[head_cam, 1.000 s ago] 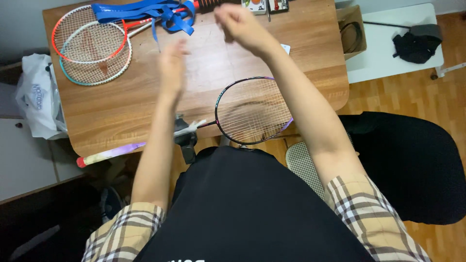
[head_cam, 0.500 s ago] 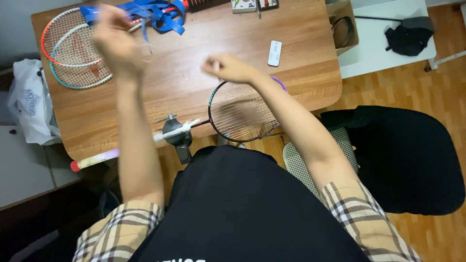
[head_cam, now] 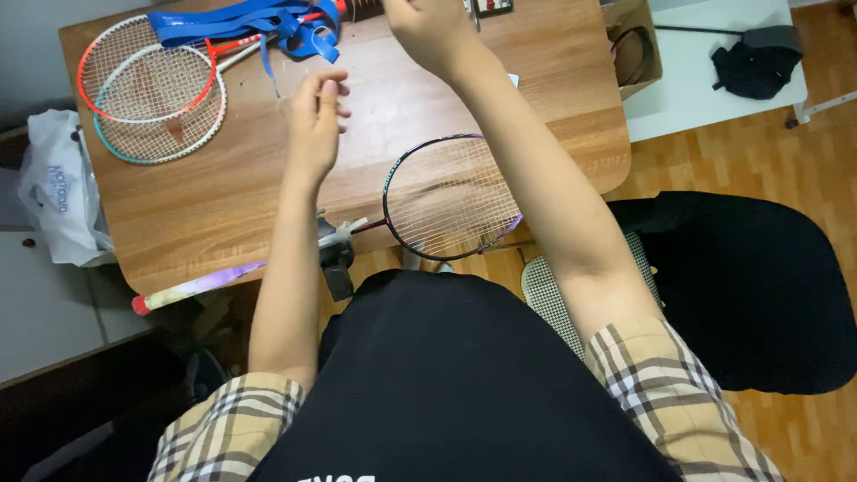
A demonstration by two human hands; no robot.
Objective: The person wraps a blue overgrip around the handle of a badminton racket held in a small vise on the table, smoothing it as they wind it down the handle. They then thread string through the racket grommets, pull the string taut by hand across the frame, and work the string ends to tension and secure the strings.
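Head view: left hand (head_cam: 314, 120) and right hand (head_cam: 427, 29) raised over bench (head_cam: 223, 205), fingers loosely curled, contents unclear. Dark badminton racket (head_cam: 451, 196) lies clamped at bench edge; looks light, strings fragile, grip by shaft.

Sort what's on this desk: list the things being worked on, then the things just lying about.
In hand: dark racket, clamp at its shaft, left hand, right hand.

Lying about: two racket heads, blue straps, white bag, cardboard box, black chair.
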